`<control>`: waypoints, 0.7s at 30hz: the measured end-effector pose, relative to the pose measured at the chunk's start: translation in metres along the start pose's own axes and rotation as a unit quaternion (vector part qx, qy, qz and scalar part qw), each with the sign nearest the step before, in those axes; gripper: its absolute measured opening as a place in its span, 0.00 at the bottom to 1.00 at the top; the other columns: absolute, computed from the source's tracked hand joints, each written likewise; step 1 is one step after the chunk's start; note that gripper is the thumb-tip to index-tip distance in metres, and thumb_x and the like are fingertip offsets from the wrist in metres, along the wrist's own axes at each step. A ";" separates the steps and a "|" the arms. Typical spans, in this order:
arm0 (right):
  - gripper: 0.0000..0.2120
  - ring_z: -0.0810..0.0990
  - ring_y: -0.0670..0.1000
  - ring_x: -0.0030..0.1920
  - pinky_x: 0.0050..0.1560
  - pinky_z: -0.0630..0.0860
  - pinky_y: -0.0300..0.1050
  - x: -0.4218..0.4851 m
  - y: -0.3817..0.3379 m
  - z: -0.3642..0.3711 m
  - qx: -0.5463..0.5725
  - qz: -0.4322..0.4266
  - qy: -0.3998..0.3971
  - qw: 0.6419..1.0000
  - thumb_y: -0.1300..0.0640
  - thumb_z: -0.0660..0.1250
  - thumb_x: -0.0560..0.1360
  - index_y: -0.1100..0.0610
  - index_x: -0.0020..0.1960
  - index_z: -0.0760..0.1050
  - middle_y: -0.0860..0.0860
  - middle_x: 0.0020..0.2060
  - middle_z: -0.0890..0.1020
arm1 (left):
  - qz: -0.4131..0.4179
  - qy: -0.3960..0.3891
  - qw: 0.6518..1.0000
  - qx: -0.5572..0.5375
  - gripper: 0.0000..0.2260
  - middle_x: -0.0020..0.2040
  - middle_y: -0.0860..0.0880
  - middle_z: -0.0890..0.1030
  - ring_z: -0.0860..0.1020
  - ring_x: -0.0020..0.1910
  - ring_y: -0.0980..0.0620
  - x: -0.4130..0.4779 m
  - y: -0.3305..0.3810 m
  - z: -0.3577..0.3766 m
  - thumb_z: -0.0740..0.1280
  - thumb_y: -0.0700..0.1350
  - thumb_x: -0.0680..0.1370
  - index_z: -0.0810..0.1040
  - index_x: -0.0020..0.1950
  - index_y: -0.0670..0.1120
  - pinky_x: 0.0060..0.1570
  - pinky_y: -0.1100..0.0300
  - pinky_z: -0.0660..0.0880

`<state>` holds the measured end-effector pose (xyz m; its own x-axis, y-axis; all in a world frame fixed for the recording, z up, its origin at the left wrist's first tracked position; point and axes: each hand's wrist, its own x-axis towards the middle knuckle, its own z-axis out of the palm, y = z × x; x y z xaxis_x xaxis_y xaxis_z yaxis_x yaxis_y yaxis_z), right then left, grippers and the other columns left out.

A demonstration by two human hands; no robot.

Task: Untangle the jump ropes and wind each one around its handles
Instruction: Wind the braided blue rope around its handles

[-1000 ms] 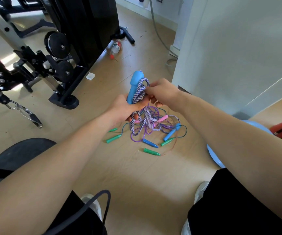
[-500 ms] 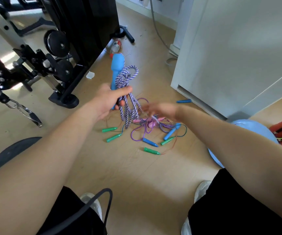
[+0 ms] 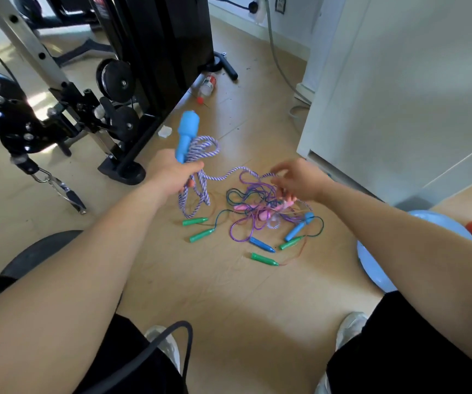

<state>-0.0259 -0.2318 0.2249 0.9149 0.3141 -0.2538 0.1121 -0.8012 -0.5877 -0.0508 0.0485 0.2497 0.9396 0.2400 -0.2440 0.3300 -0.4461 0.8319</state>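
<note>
Left hand [image 3: 172,173] grips light-blue handle [image 3: 186,137] near-upright, bulb end up and away, braided purple-white rope [image 3: 200,177] looped beside it. Right hand [image 3: 300,182], fingers half-curled around rope strands, hovers over tangled ropes [image 3: 253,214] on wood floor [image 3: 229,294]. No legible writing.
</note>
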 end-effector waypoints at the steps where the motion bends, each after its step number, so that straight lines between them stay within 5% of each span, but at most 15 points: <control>1: 0.05 0.81 0.47 0.28 0.35 0.77 0.40 -0.002 -0.015 -0.006 0.059 -0.028 0.022 0.998 0.55 0.64 0.80 0.53 0.54 0.78 0.49 0.31 0.84 | 0.000 -0.022 1.000 0.011 0.07 0.29 0.48 0.76 0.75 0.26 0.52 -0.004 0.002 0.009 0.73 0.45 0.74 0.77 0.42 0.46 0.26 0.63 0.70; 5: 0.07 0.80 0.51 0.28 0.35 0.80 0.45 -0.011 -0.057 -0.018 0.189 -0.071 0.064 0.977 0.59 0.64 0.81 0.58 0.55 0.79 0.51 0.31 0.84 | 0.019 -0.106 0.994 -0.036 0.08 0.25 0.52 0.75 0.73 0.24 0.55 -0.019 0.015 0.043 0.73 0.44 0.75 0.75 0.40 0.46 0.24 0.65 0.67; 9: 0.10 0.83 0.53 0.30 0.38 0.84 0.49 -0.012 -0.062 -0.022 0.228 -0.054 0.071 0.970 0.58 0.64 0.81 0.60 0.57 0.80 0.55 0.33 0.85 | 0.028 -0.162 0.980 -0.109 0.03 0.38 0.48 0.82 0.75 0.26 0.55 -0.034 0.022 0.058 0.71 0.43 0.77 0.79 0.48 0.46 0.26 0.63 0.69; 16: 0.05 0.82 0.52 0.29 0.32 0.80 0.44 -0.017 -0.082 -0.031 0.390 -0.048 0.068 0.917 0.60 0.65 0.81 0.60 0.50 0.78 0.60 0.35 0.81 | 0.034 -0.193 0.962 -0.190 0.06 0.35 0.50 0.75 0.75 0.28 0.55 -0.050 0.032 0.071 0.68 0.40 0.79 0.73 0.45 0.48 0.24 0.65 0.68; 21: 0.04 0.80 0.51 0.28 0.31 0.79 0.41 -0.018 -0.080 -0.033 0.469 -0.023 0.055 0.881 0.61 0.65 0.81 0.62 0.50 0.76 0.59 0.37 0.80 | 0.061 -0.180 0.963 -0.189 0.06 0.33 0.55 0.79 0.73 0.27 0.56 -0.055 0.040 0.076 0.69 0.40 0.78 0.75 0.45 0.48 0.24 0.64 0.68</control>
<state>-0.0383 -0.1898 0.3019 0.9554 0.2427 -0.1680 -0.1731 -0.0005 -0.9849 -0.0826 -0.0479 0.2582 0.9623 -0.1397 -0.2334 0.2225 -0.0896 0.9708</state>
